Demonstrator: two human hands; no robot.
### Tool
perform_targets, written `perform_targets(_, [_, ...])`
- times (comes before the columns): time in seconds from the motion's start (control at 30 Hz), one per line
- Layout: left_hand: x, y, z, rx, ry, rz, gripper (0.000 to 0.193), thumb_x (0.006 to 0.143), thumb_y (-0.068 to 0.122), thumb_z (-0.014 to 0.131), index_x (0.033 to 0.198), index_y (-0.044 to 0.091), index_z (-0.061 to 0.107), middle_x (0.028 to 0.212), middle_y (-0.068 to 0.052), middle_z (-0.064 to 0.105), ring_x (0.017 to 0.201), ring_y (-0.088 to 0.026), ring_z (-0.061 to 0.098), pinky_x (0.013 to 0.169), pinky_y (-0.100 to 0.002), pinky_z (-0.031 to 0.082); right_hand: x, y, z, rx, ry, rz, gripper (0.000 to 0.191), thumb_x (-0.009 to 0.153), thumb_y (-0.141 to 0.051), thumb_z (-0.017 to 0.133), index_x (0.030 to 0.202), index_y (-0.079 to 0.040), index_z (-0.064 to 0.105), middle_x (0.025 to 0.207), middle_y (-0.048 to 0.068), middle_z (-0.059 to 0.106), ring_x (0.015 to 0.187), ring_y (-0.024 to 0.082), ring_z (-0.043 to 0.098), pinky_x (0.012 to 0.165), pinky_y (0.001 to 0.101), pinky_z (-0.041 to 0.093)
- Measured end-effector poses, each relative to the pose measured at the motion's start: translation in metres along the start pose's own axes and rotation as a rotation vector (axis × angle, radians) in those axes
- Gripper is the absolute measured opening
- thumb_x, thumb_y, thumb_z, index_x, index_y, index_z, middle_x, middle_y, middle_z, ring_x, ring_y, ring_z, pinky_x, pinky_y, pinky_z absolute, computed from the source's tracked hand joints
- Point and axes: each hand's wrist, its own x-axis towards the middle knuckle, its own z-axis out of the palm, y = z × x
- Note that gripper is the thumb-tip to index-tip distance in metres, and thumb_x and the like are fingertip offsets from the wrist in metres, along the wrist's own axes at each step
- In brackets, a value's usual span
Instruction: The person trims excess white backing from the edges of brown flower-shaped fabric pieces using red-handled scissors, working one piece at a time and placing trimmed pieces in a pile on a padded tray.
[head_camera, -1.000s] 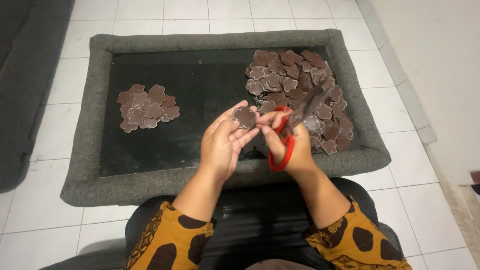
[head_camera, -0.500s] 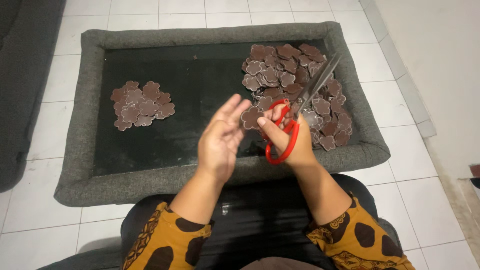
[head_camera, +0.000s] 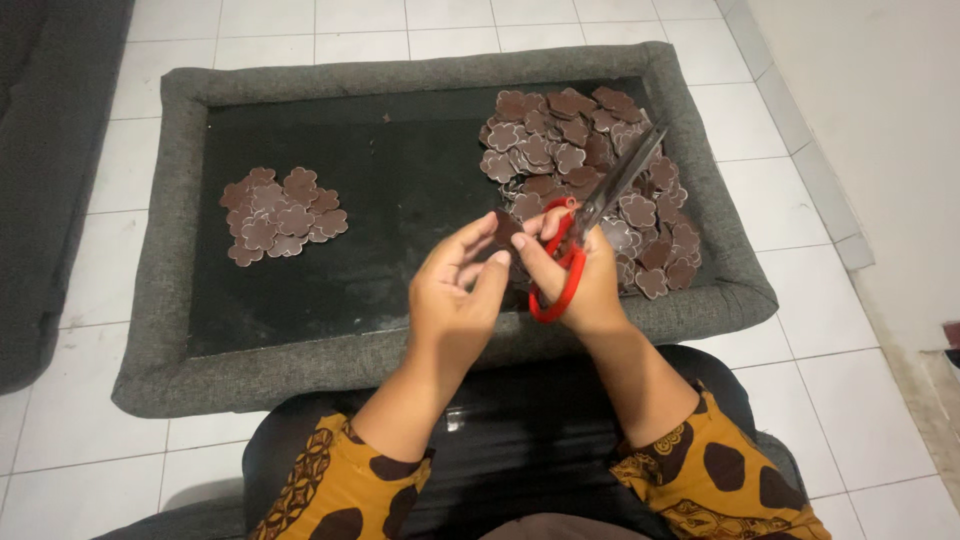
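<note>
My right hand (head_camera: 580, 275) grips red-handled scissors (head_camera: 590, 225) whose dark blades point up and to the right over a big pile of brown flower-shaped pieces (head_camera: 590, 160). My left hand (head_camera: 455, 295) sits just left of it, thumb and fingers pinching one brown flower-shaped piece (head_camera: 503, 232) between the two hands. A smaller pile of the same brown pieces (head_camera: 282, 212) lies on the left part of the black surface.
A flat black tray with a padded grey rim (head_camera: 160, 290) rests on white floor tiles (head_camera: 880, 330) in front of my lap. Dark grey furniture (head_camera: 40, 170) runs along the left edge. My sleeves are orange with brown spots.
My left hand, which was spread open half a second ago, has closed its fingers on a brown piece beside the scissors. The scissors stay in my right hand, blades pointing up right.
</note>
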Motion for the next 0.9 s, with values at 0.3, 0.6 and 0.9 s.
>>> perform_targets(0.3, [0.022,-0.011,-0.02,-0.31,0.117,-0.386,0.043,0.094,0.009,0.066,0.135,-0.001,0.06,0.109,-0.008,0.073,0.094,-0.012,0.068,0.079,-0.028,0.059,-0.008,0.0,0.005,-0.09,-0.137,-0.149,0.021,0.098,0.004,0.064,0.098,-0.009,0.047,0.116,0.012,0.068,0.109,0.015,0.063,0.097,0.0297,0.051])
perform_targets(0.6, [0.021,0.002,-0.023,-0.253,0.052,-0.419,0.041,0.094,0.009,0.067,0.134,-0.001,0.064,0.1,-0.005,0.073,0.083,-0.007,0.065,0.072,-0.024,0.055,-0.003,-0.01,0.0,0.184,-0.084,0.077,0.024,0.096,0.002,0.068,0.099,-0.01,0.048,0.1,0.009,0.064,0.087,0.015,0.061,0.076,0.0314,0.05])
perform_targets(0.9, [0.021,0.014,-0.025,-0.309,0.044,-0.42,0.041,0.095,0.01,0.055,0.134,0.001,0.06,0.118,-0.009,0.073,0.101,-0.012,0.067,0.088,-0.03,0.055,-0.006,-0.013,0.004,0.226,-0.074,0.053,0.025,0.095,0.004,0.068,0.1,-0.009,0.048,0.098,0.009,0.062,0.089,0.018,0.063,0.082,0.0337,0.053])
